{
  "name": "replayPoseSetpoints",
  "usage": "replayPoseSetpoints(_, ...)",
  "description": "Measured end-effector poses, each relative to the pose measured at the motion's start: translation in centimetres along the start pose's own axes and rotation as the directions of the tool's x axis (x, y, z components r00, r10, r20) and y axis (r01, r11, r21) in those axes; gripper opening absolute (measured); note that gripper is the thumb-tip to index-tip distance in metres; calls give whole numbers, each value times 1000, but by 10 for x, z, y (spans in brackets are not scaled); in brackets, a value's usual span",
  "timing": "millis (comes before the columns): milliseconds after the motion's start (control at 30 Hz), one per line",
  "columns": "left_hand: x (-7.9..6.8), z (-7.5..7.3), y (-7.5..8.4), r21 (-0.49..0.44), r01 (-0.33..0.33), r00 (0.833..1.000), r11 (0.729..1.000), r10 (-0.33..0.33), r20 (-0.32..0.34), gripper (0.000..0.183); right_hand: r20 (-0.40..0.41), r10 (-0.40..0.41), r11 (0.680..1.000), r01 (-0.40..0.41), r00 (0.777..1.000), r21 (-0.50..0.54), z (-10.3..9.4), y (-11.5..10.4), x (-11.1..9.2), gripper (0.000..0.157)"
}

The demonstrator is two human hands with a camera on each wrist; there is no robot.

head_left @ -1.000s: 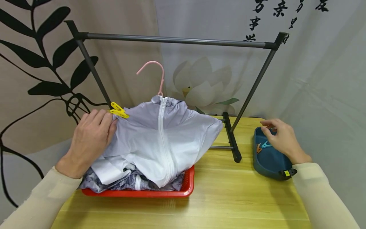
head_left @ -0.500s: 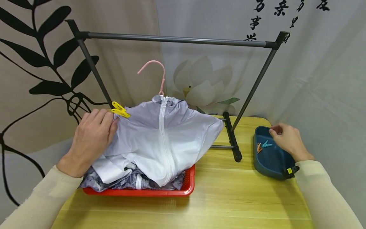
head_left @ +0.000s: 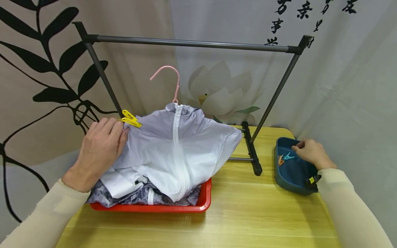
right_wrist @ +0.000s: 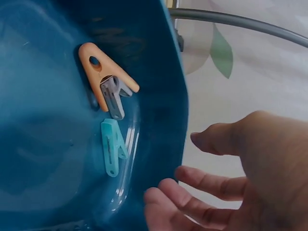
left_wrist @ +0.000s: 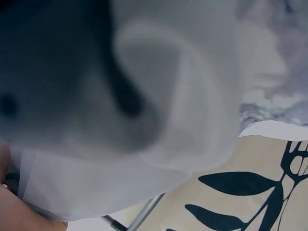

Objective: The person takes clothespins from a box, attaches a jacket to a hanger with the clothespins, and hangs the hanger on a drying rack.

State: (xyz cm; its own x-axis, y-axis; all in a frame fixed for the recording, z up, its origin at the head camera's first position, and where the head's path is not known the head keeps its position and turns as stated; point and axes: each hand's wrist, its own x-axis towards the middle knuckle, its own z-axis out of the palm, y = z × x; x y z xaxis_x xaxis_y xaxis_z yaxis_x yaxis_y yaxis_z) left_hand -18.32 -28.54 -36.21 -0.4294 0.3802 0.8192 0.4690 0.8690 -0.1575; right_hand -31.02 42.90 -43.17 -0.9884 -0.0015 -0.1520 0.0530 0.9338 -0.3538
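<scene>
My left hand (head_left: 100, 151) grips the shoulder of a pale lilac and white zip jacket (head_left: 158, 148), right beside a yellow clothespin (head_left: 131, 119) clipped there. A pink hanger (head_left: 177, 82) pokes its hook out of the jacket's collar. Over the right rim of a blue tray (head_left: 289, 184), my right hand (head_left: 311, 153) has its thumb and fingers apart and nothing between them. Inside that tray lie an orange clothespin (right_wrist: 103, 77) and a turquoise clothespin (right_wrist: 113, 147). Blurred pale cloth (left_wrist: 192, 96) fills much of the left wrist view, hiding the left fingertips.
A dark metal rack (head_left: 192, 43) stands behind the jacket, its foot (head_left: 252, 148) on the wooden table (head_left: 248, 213). Under the jacket is a red basket (head_left: 203, 199) with grey patterned clothing (head_left: 105, 196). A printed curtain (head_left: 350, 86) hangs behind.
My right hand has drawn back from above the far end of the tray to its right rim, uncovering more of the inside. The left hand and jacket stay in place.
</scene>
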Motion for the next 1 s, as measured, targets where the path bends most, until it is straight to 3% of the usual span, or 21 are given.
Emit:
replayPoseSetpoints(133,0,-2,1,7,-7,1000,1000,7,6,44,61,38,999,-37,997,-7,0,0,5,68)
replayPoseSetpoints(367,0,-3,2,6,-7,1000,1000,7,-9,43,152,126,990,-133,980,37,1,-1,18,51)
replayPoseSetpoints(600,-1,-4,4,7,-8,1000,1000,8,-9,40,160,169,982,-181,973,60,10,-2,27,57)
replayPoseSetpoints(1000,0,-5,2,12,-13,1000,1000,13,5,42,179,246,955,-269,953,122,19,1,32,49)
